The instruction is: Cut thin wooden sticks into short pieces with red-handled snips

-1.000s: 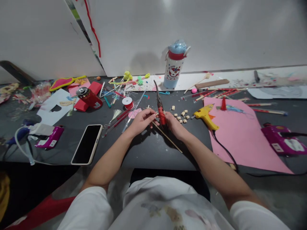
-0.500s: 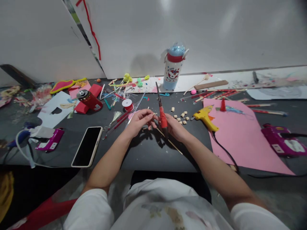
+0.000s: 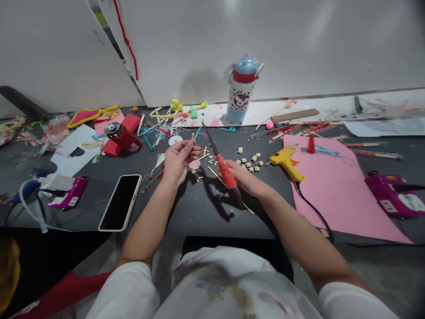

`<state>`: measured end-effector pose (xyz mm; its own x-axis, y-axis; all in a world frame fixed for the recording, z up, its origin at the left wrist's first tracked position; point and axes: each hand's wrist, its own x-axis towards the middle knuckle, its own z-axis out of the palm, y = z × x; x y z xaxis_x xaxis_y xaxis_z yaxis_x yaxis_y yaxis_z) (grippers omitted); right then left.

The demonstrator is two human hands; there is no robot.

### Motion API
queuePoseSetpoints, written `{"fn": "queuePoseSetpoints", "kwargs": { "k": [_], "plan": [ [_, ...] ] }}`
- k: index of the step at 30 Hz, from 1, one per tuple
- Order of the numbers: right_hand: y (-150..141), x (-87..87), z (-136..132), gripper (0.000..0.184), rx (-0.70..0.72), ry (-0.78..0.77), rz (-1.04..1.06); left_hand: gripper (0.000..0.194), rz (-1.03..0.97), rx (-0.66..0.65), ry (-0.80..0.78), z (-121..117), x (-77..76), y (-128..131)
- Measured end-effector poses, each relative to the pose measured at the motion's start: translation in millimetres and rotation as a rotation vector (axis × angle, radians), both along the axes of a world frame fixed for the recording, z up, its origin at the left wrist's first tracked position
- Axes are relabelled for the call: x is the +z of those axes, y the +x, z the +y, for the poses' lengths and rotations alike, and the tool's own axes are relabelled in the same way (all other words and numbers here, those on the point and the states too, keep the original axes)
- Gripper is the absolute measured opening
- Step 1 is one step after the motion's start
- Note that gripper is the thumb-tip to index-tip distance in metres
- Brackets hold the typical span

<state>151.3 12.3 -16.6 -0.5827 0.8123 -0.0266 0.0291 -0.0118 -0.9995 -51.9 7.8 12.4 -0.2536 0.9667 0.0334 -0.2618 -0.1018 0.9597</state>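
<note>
Between the thumb and fingers of my left hand (image 3: 182,160) is a short pale wooden stick (image 3: 193,137), pointing up. My right hand (image 3: 244,177) is closed around red-handled pliers (image 3: 226,172) with long, dark, pointed jaws aimed away from me. The jaws are apart from the stick. Under the pliers lies a long thin wooden stick (image 3: 247,208), and small stick bits (image 3: 199,179) are scattered on the dark table between my hands. A group of small wooden blocks (image 3: 248,164) lies just beyond my right hand.
A yellow glue gun (image 3: 286,163) rests partly on pink paper (image 3: 335,190), its cord hanging over the front edge. At the back stands a water bottle (image 3: 241,95). To the left are a phone (image 3: 120,204), a tilted drink can (image 3: 122,136) and a purple power strip (image 3: 69,193).
My left hand has moved left and away from the pliers, holding the short stick up. The pliers have tilted, with their tip swinging left and farther down toward the table.
</note>
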Motion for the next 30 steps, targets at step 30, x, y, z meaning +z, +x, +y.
{"fn": "queuePoseSetpoints", "kwargs": {
  "k": [30],
  "plan": [
    [6.2, 8.9, -6.7, 0.026, 0.208, 0.001, -0.033, 0.022, 0.489, 0.194, 0.293, -9.0, -0.2, 2.9]
  ]
}}
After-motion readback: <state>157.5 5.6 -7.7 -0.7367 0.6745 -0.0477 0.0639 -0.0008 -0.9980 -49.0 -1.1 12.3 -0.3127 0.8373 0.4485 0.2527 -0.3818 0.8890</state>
